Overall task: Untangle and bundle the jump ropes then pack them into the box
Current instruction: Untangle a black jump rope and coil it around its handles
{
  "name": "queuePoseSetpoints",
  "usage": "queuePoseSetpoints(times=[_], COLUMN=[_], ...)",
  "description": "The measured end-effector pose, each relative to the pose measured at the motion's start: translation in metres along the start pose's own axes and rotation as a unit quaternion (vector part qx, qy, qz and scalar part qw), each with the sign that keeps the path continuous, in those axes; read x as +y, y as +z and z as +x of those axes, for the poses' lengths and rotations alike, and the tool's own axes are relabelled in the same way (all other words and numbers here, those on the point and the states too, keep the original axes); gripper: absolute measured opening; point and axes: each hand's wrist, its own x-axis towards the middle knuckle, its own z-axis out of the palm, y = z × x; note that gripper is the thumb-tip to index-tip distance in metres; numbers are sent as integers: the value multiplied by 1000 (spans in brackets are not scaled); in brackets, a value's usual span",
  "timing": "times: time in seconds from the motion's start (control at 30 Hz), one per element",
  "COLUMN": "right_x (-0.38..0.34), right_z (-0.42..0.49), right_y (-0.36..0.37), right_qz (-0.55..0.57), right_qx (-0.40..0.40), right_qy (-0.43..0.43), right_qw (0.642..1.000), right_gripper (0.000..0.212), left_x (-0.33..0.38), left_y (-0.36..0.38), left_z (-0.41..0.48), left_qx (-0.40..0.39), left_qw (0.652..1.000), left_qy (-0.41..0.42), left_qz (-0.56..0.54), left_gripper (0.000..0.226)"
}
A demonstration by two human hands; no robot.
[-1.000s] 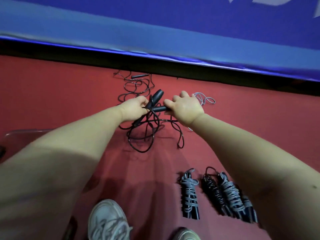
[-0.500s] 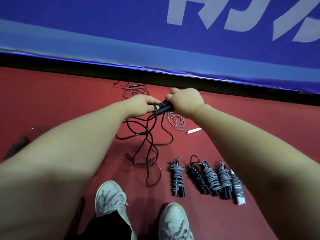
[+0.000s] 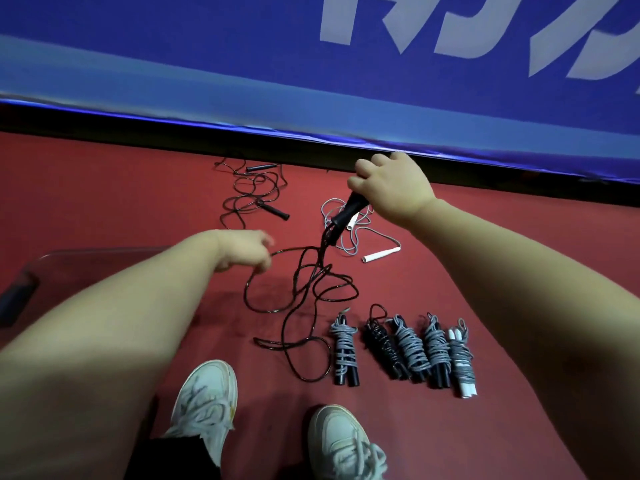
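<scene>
- Sitting at the left edge of the red floor, a clear box is partly hidden behind the left forearm; I cannot tell what it holds.
- Left hand is blurred; its fingers are curled and seem to pinch the cord of the black jump rope where a loop lifts off the floor.
- That cord looks thin, limp and light. Its slack lies in crossing loops just ahead of the shoes, so a hard pull would likely snag it. It is better fed through the fingers a length at a time.
- A second black rope lies tangled near the floor's far edge, untouched.
- Right hand is closed round the black handles, raised above the floor. The rigid handles are probably the soundest hold and a core for winding.
- A grey rope with white handles lies loose beneath that hand.
- Five wound bundles lie in a row at the near right, well apart from the box.
</scene>
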Motion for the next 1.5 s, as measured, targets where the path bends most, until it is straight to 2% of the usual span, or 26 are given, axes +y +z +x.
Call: queuePoseSetpoints(times=[0.07,0.13,0.2,0.3,0.37,0.47,0.53,0.57,0.63,0.73,0.83,0.9,0.93,1.0,1.13,1.2,1.27,1.33,1.37,1.4,1.43,1.5], right_x=[-2,-1,3,13,28,55,67,68,65,53,49,48,48,47,42,42,46,46,40,31,20,0], right_z=[2,7,13,20,20,17,13,11,10,16,20,23,25,29,34,36,31,19,12,6,3,2], right_y=[-4,-11,-18,-24,-27,-38,-40,-40,-39,-37,-40,-42,-43,-47,-57,-60,-58,-53,-51,-46,-42,-35], right_qz=[-15,-33,-48,-96,-124,-126,-81,-65,-60,-79,-169,-178,-175,-168,-147,-120,-60,113,228,333,393,404], right_qx=[26,75,146,251,282,245,203,183,159,156,199,257,285,337,388,375,364,307,253,197,155,145], right_qy=[-24,-29,-14,10,29,113,151,162,169,125,67,39,34,17,-44,-10,96,218,271,297,301,307], right_qw=[999,996,988,963,951,955,964,967,971,977,963,949,942,926,909,919,925,920,900,873,855,850], right_gripper=[22,9,8,11,4,6,13,16,19,15,8,10,13,18,23,22,42,67,70,65,55,38], left_x=[22,43,52,49,38,0,-22,-26,-17,22,65,83,89,97,112,117,120,120,119,118,118,115], left_y=[3,6,10,18,24,30,29,27,24,21,10,4,3,0,-5,-7,-12,-21,-24,-26,-26,-21], left_z=[-3,-5,-2,7,11,12,15,16,16,5,-7,-10,-12,-19,-30,-32,-31,-30,-30,-31,-32,-34], left_qx=[3,7,40,115,116,89,80,87,97,74,81,90,94,112,162,183,187,176,171,163,154,120], left_qw=[987,976,975,978,983,986,986,988,995,982,957,947,945,949,944,938,914,876,871,871,874,878], left_qy=[107,186,207,170,118,7,-32,-35,-8,101,203,232,236,232,252,253,240,223,217,211,205,187], left_qz=[-117,-110,-74,-20,74,141,143,126,23,-143,-193,-205,-206,-182,-137,-150,-267,-389,-408,-412,-412,-424], left_gripper=[76,81,69,38,37,50,59,60,64,93,109,113,109,81,38,12,14,22,23,24,24,25])
